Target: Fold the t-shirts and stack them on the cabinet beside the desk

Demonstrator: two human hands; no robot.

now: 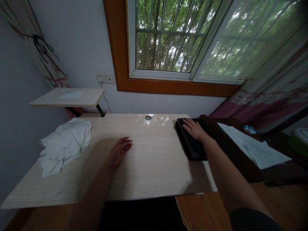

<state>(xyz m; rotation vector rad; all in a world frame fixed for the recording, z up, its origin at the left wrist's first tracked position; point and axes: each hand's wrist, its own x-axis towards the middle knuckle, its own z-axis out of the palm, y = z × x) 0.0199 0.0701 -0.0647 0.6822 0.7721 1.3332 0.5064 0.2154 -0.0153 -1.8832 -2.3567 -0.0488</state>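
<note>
My left hand (119, 150) is over the pale desk (151, 166), left of its middle. Its fingers are loosely bent and a little apart, with nothing in them. At the desk's right end, my right hand (195, 129) lies flat with fingers stretched on top of a black, flat, folder-like case (192, 147). The case looks thick or stacked in layers; its exact kind cannot be made out. A crumpled white cloth (66, 142) rests on the desk, to the left of my left hand.
A small raised shelf (93, 98) with a paper sheet (71, 95) stands at the back left. The desktop has a round cable hole (148, 118). On the right, a dark brown piece of furniture (231, 152) carries papers (255, 146). A window (178, 35) is behind the desk.
</note>
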